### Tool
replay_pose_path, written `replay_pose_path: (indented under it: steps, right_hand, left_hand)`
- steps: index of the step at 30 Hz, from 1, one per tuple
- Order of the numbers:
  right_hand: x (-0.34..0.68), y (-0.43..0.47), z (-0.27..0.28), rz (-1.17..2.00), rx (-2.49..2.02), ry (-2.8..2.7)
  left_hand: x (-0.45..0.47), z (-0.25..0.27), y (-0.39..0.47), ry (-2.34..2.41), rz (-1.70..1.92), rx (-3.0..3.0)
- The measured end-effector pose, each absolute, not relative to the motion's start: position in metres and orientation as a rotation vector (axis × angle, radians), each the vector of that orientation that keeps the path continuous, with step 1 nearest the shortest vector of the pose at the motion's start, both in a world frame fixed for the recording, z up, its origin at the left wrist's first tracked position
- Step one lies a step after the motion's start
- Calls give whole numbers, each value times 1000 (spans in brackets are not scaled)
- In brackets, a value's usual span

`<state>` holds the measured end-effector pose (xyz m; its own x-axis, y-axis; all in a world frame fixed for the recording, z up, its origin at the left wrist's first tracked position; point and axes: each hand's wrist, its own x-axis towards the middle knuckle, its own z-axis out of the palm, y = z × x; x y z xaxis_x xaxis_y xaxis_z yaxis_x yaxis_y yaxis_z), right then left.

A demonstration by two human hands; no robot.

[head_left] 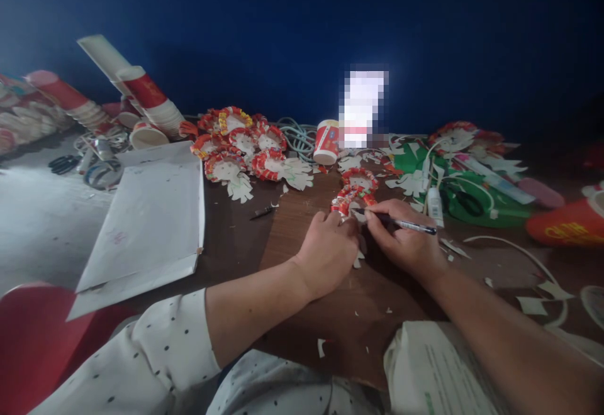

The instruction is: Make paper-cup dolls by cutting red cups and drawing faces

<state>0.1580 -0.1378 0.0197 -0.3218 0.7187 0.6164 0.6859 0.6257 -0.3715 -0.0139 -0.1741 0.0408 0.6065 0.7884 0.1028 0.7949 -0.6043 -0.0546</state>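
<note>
My right hand (408, 242) is closed around a dark pen (415, 226), its tip at the pale face of a small paper craft (340, 205) with a red, curled rim. Curled over the near side of that craft, my left hand (328, 254) holds it against the brown table. My fingers hide much of the piece, and its white lower part pokes out below them. Just beyond it lies a similar red-rimmed craft (359, 181). Further left is a pile of such crafts (243, 144) with white cut-paper bodies.
A red paper cup (326, 143) stands at the back near a bright, blurred-out screen (363, 104). At left lie a white board (151, 214) and stacked cups (151, 97). Green sheets (491, 204), a white tube (435, 206) and cables lie right. Paper scraps dot the table (302, 333).
</note>
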Motion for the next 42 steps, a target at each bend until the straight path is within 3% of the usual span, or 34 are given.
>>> replay_pose_path:
  steps: [42]
  right_hand:
    - [157,-137,19,57,-1142,-2076]
  left_hand:
    - [-13,42,-174,-1349,-74,-2728]
